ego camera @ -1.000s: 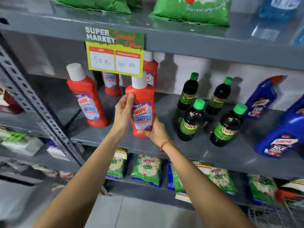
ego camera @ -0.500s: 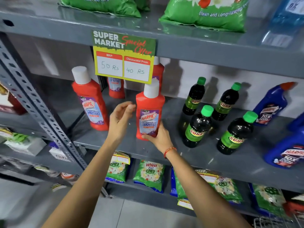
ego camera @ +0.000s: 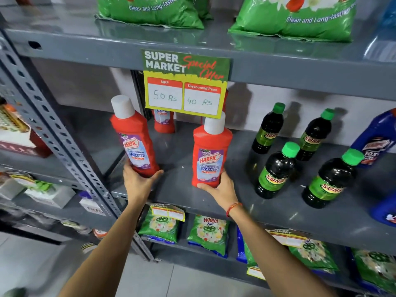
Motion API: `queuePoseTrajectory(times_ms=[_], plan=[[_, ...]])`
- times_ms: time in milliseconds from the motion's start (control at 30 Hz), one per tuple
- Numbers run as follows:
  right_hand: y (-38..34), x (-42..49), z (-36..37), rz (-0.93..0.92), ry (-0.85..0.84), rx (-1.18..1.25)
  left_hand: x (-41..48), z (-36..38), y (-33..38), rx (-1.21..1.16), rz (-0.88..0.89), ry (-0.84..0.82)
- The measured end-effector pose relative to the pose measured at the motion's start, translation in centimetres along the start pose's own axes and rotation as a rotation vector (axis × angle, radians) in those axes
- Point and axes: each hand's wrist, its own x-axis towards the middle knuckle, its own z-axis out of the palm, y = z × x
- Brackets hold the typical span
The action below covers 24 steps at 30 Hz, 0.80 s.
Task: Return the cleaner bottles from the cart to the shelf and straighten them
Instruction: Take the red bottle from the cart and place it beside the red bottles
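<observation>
A person faces a grey metal shelf with both bare arms reaching up from below, each hand on a red Harpic bathroom cleaner bottle with a white cap. The left hand cups the base of the left Harpic bottle, thumb out to the right and fingers wrapped round the far side; this bottle leans to the left, near the perforated upright post. The right hand, with a red thread bracelet at the wrist, grips the bottom of the right Harpic bottle, thumb across the front lower edge and fingers behind; this bottle stands close to upright, near the shelf's front edge. Both labels face forward. Two more red bottles stand farther back, partly hidden behind a hanging price card. Dark Sunny bottles with green caps stand to the right, well apart. To straighten well, the left bottle likely needs tipping upright onto its flat base, then sliding level with the right one, label outward, keeping each grip low and steady so neither topples.
</observation>
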Motion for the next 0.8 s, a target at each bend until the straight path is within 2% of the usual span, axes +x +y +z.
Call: queuePoseTrajectory(times_ms=[233, 800], plan=[[0.0, 1.0, 0.4, 0.013, -0.031, -0.007, 0.8, 0.3, -0.4, 0.096, 0.007, 0.012], [-0.8, 1.4, 0.7, 0.019, -0.135, -0.013, 0.4, -0.1, 0.0, 0.103, 0.051, -0.013]])
